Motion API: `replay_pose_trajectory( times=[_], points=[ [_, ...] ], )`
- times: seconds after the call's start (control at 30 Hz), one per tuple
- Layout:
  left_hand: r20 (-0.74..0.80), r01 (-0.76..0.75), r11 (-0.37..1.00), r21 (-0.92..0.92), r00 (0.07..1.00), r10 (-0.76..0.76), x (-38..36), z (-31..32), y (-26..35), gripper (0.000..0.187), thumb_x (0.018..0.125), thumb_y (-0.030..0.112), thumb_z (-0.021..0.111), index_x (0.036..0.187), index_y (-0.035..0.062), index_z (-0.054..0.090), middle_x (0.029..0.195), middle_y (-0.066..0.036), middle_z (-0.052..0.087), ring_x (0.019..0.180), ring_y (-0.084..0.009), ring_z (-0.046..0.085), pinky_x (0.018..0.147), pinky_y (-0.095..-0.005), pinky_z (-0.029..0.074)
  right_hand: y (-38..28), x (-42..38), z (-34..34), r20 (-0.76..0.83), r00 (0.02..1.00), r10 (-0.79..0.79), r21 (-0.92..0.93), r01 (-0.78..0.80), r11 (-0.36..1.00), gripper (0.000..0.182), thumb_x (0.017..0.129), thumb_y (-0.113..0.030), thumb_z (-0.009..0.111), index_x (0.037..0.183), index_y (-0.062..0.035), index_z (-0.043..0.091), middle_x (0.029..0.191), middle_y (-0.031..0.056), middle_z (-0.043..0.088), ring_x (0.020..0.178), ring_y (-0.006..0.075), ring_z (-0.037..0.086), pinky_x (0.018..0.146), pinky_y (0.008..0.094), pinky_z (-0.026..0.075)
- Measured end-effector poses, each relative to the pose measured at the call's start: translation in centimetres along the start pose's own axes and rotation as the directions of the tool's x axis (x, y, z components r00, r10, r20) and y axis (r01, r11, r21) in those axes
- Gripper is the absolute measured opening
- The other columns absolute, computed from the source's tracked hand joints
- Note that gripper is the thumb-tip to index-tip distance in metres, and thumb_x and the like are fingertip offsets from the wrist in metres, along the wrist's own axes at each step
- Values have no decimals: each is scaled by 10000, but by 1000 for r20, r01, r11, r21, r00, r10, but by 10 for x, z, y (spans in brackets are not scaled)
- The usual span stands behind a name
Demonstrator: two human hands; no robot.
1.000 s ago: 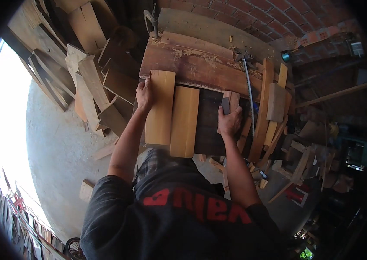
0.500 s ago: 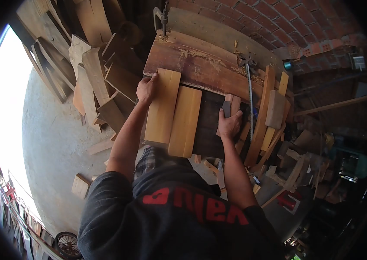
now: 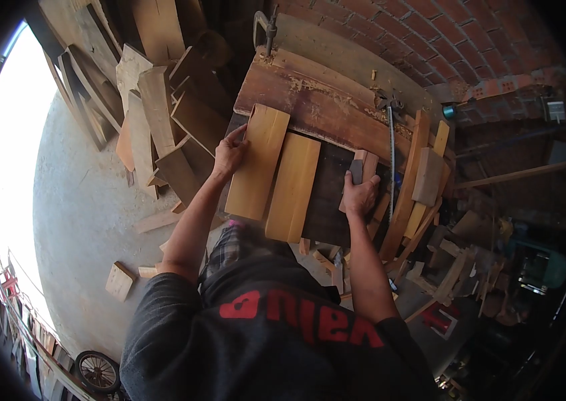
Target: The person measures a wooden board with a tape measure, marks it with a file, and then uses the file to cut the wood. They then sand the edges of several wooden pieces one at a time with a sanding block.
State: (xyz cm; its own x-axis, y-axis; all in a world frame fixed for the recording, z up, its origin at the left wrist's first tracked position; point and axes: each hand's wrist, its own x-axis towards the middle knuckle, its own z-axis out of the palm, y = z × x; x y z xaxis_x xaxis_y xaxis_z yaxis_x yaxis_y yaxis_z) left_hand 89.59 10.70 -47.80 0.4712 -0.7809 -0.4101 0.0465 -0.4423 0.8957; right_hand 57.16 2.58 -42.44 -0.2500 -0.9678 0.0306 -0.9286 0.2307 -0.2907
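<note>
Two light yellow boards lie side by side on a dark surface, the left board (image 3: 258, 164) a little farther up than the right board (image 3: 293, 187). A narrow gap parts them. My left hand (image 3: 231, 152) is at the left board's outer edge, thumb and fingers apart, touching it near the upper corner. My right hand (image 3: 361, 194) is wrapped round a small reddish wooden block (image 3: 367, 161) with a dark grey piece on its left side. The block rests on the dark surface (image 3: 327, 194), right of the boards.
Behind the boards lies a reddish plank (image 3: 316, 100) with shavings, and a clamp (image 3: 271, 30) stands at its far left. A metal ruler (image 3: 392, 160) and wood strips (image 3: 406, 190) are on the right. Many boards (image 3: 156, 100) lean at the left. A brick wall (image 3: 423, 40) rises behind.
The view has shifted slightly. The gap between the two boards is wider, with the left one angled away from the right. My left hand's fingers have loosened at its edge.
</note>
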Motion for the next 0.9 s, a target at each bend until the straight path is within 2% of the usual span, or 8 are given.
replay_pose_trajectory(
  times=[0.17,0.23,0.33,0.47,0.73,0.8,0.87,0.9],
  points=[
    [-88,-54,994,93,994,62,-12,-3,16,462,875,172,642,1334,213,615,797,-40,649,713,-113,620,716,-306,527,0,0,-1,37,999,22,-9,-21,1000,648,781,-480,726,1096,-2,424,1071,243,583,1031,416,598,848,512,506],
    [-105,-252,961,115,959,264,-21,-2,19,450,868,143,657,1315,169,617,885,-73,639,739,-148,630,720,-308,529,-1,0,0,29,999,16,-5,-16,1000,648,782,-481,725,1099,-3,423,1071,243,583,1031,416,598,851,511,505],
    [-91,-342,934,105,932,351,-42,3,33,460,844,111,687,1296,126,609,926,-92,623,741,-182,631,718,-320,531,0,0,0,25,1000,19,-2,-19,1000,648,783,-481,723,1103,-4,424,1074,242,582,1034,417,596,857,510,501],
    [-46,-390,877,281,907,418,-59,11,52,503,811,98,703,1302,90,593,909,-110,627,749,-210,657,719,-335,547,0,-1,0,10,1000,12,-10,-12,1000,649,782,-479,726,1108,-4,428,1078,238,578,1044,417,591,859,512,497],
    [-51,-349,896,274,925,376,-62,28,65,451,827,129,695,1265,70,603,927,-131,615,747,-273,646,717,-371,541,3,1,4,-7,1000,2,-10,-2,1000,657,776,-481,736,1093,0,419,1056,264,600,1014,439,608,853,516,491],
    [-108,-429,817,385,858,502,-37,23,52,454,833,140,686,1271,82,582,971,-136,602,769,-318,647,753,-423,531,4,2,4,-2,1000,4,-18,-4,1000,659,777,-482,735,1095,0,416,1056,266,600,1012,438,610,852,515,492],
    [-151,-397,848,350,870,469,-16,13,48,409,845,199,691,1225,71,615,973,-147,626,831,-339,656,779,-433,525,3,2,4,-6,1000,-1,-10,0,1000,667,777,-482,734,1102,6,416,1057,268,600,1010,436,613,851,513,494],
    [-159,-254,916,310,936,313,-7,7,50,387,862,267,676,1191,68,635,985,-160,641,874,-346,658,797,-435,523,2,1,3,-1,1000,-1,-9,1,1000,667,777,-482,734,1102,6,416,1057,268,600,1010,436,613,851,513,494]
  ],
)
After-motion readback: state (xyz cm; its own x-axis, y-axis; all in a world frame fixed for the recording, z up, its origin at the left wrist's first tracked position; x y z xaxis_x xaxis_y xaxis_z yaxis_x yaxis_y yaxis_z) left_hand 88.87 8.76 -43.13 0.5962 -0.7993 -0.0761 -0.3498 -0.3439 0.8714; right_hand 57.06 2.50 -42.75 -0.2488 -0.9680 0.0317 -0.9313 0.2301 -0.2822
